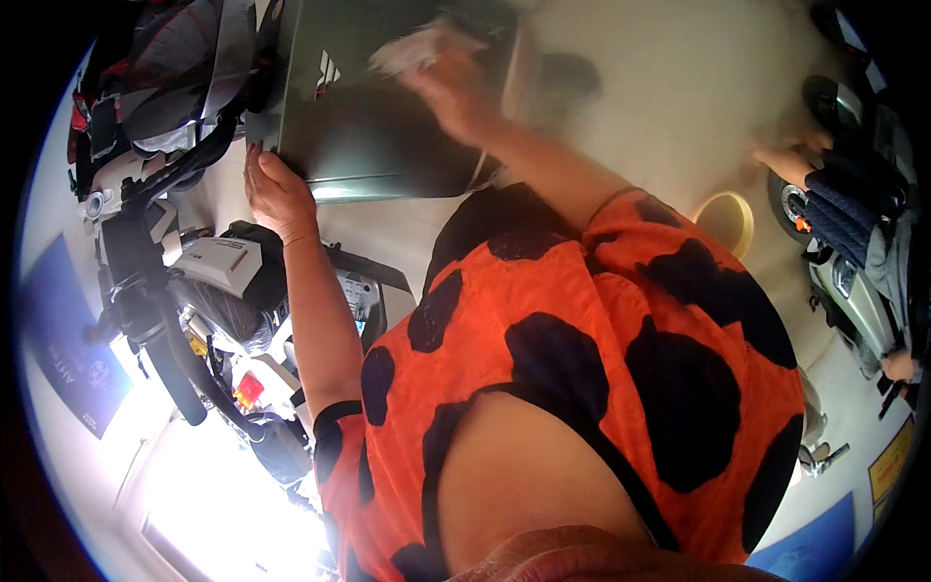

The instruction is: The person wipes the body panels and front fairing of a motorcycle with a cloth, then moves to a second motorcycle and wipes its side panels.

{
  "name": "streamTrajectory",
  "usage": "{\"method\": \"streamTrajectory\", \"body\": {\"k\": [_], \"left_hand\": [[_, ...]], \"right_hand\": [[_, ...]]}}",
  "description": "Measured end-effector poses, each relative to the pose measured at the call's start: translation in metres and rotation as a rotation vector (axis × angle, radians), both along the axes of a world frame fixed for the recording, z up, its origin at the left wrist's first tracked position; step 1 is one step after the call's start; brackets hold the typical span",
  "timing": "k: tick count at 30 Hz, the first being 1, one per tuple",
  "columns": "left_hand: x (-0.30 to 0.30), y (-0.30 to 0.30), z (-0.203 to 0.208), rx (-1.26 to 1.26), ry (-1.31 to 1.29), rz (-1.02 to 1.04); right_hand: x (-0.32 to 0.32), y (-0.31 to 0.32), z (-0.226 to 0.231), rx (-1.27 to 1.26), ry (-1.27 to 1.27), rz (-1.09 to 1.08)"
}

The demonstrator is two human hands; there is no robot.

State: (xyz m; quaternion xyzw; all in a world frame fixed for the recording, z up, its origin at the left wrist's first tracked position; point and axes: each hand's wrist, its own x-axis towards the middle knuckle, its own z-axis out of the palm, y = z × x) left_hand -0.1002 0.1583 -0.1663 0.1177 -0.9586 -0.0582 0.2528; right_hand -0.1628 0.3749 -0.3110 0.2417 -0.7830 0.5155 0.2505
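In front of me stands a large, dark, glossy box [378,136] with a flat face, a pale angular mark and a light strip along its near edge. My left hand [281,194] is at its near left corner, the fingers straight along the side and the thumb by the edge, gripping it. My right hand [454,87], smeared by motion, is closed on a crumpled white cloth [422,50]. The cloth lies against the box's face towards its right side. Part of the cloth is hidden under the fingers.
Close on the left are motorbikes with a black handlebar [145,262] and a white-and-black case [228,267]. A yellowish round tub [727,221] stands on the pale floor [669,107] to the right. Farther right, another person's hand [784,163] reaches out near a motorbike wheel [790,204].
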Motion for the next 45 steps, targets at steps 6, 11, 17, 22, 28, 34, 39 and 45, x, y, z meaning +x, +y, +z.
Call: {"method": "streamTrajectory", "body": {"k": [6,11,17,22,28,34,39,45], "left_hand": [[-0.008,0.004,-0.013,-0.042,0.066,0.03],[-0.003,0.006,-0.012,-0.047,0.114,0.066],[-0.011,0.011,-0.012,-0.125,0.178,0.028],[-0.007,0.011,-0.011,-0.121,0.171,0.049],[-0.009,0.006,-0.016,-0.13,0.202,0.025],[-0.01,0.005,-0.014,-0.143,0.251,0.003],[-0.014,0.009,-0.014,-0.138,0.259,-0.002],[-0.008,0.009,-0.013,-0.155,0.264,-0.004]], "right_hand": [[-0.001,0.058,-0.038,0.132,-0.333,-0.362],[0.048,0.045,-0.034,-0.06,-0.215,0.003],[-0.068,0.041,0.012,-0.014,-0.046,-0.225],[-0.026,0.004,0.051,0.033,0.107,0.184],[-0.06,-0.029,0.065,0.008,0.223,-0.026],[-0.079,-0.002,0.09,0.294,0.058,0.219],[-0.101,-0.041,0.082,-0.071,0.154,-0.156],[-0.122,-0.037,0.113,0.049,-0.084,0.155]]}}
